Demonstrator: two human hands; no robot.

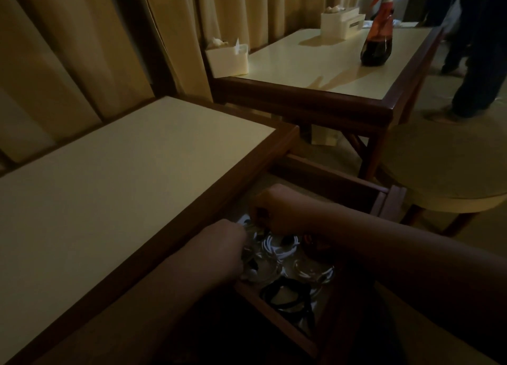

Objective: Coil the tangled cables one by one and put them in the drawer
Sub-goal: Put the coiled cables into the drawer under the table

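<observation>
Left hand (pixel 225 241), right hand (pixel 274 208) just beside, both curled

The table top (pixel 109 186) was pale cream, edged in dark reddish-brown wood, and the drawer (pixel 277 315) was the same brown. Its cables were white coils (pixel 274 248) and one black coil (pixel 285 296). The curtains (pixel 82 49) were plain golden tan. The farther table (pixel 329 60) was cream too, its boxes (pixel 229 61) white, its spray bottle (pixel 376 43) amber-red with dark liquid, a white head and an orange trigger.
</observation>
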